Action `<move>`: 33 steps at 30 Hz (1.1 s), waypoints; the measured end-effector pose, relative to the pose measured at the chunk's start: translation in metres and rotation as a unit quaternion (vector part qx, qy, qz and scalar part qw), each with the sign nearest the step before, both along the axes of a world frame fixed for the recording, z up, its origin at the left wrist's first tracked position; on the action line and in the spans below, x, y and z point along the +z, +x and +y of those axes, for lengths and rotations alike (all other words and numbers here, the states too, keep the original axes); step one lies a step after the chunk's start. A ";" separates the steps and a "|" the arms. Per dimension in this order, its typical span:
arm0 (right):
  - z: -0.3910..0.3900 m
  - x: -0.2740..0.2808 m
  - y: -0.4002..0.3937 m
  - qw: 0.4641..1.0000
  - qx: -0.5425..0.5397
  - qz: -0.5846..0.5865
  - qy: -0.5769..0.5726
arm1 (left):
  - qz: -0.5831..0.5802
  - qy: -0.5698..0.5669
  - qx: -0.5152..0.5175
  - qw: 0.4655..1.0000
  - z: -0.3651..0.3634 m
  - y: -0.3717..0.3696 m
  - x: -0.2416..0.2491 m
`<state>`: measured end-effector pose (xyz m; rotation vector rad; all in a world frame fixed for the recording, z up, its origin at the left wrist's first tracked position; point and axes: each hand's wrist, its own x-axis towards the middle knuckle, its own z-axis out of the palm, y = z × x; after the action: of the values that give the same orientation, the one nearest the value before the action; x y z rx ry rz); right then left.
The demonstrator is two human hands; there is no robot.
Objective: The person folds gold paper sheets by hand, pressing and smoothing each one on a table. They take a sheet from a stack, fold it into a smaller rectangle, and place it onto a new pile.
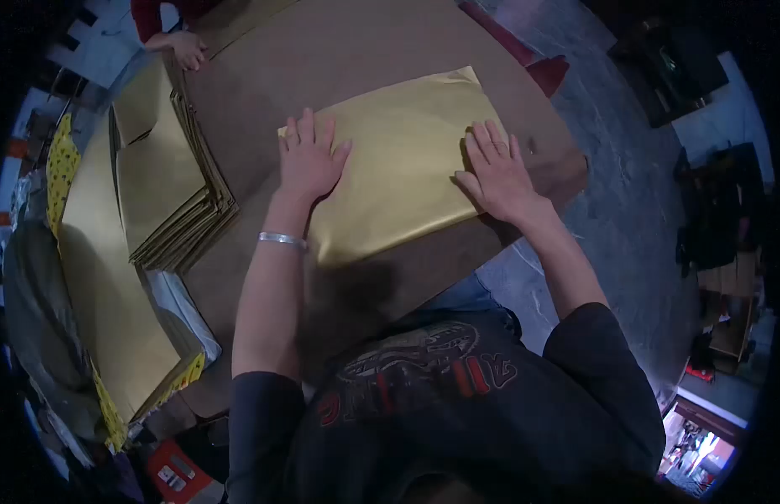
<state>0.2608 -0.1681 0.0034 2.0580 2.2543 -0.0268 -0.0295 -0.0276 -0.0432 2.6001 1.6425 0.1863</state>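
Note:
A gold-coloured sheet (398,160), folded along its near edge as far as I can see, lies on the brown table top in front of me. My left hand (310,160) rests flat on its left side, fingers spread, with a silver bracelet on the wrist. On the right side of the sheet my right hand (497,172) also lies flat with its fingers apart. The far right corner of the sheet is slightly creased. Neither hand grips anything.
To the left stands a stack of folded gold sheets (167,185), beside a larger gold sheet (104,277). Another person's hand (187,50) touches the brown table (264,84) at the far left. A dark red piece (548,74) lies by the far right edge.

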 end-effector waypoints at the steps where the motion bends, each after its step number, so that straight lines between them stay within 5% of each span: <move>1: 0.006 -0.006 -0.019 0.998 0.036 0.040 -0.019 | 0.024 -0.013 0.002 1.000 0.002 0.000 0.001; 5: 0.002 -0.022 -0.114 0.941 0.306 0.141 -0.044 | 0.048 -0.041 0.015 0.998 0.002 0.004 0.008; 11: -0.026 -0.033 -0.209 0.893 0.405 0.189 0.044 | 0.028 -0.040 0.013 0.999 -0.001 0.002 0.006; 13: -0.025 -0.029 -0.215 0.888 0.412 0.190 -0.079 | -0.002 -0.032 0.010 0.999 -0.003 0.004 0.011; 16: -0.031 -0.033 -0.199 0.909 0.331 0.254 -0.010 | 0.025 -0.027 0.010 0.999 -0.004 0.004 0.009; 18: -0.031 -0.025 -0.168 0.935 0.310 0.165 -0.040 | 0.030 0.003 0.009 0.999 -0.004 0.002 0.004; 21: -0.045 -0.022 -0.100 0.987 0.098 0.119 -0.034 | 0.008 0.012 0.009 1.000 -0.006 0.002 0.004; 26: -0.067 -0.035 0.024 0.983 -0.180 0.025 0.020 | 0.004 0.014 0.008 1.000 -0.007 0.002 0.005; 29: -0.049 -0.007 0.046 0.976 -0.214 -0.035 0.007 | 0.011 0.015 0.012 1.000 -0.007 0.003 0.005; 33: 0.006 0.010 -0.034 0.998 -0.004 0.061 0.014 | 0.012 0.021 0.006 1.000 -0.008 0.003 0.005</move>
<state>0.2268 -0.1621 0.0134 2.1355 2.3281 -0.1265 -0.0264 -0.0353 -0.0384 2.6333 1.6803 0.1914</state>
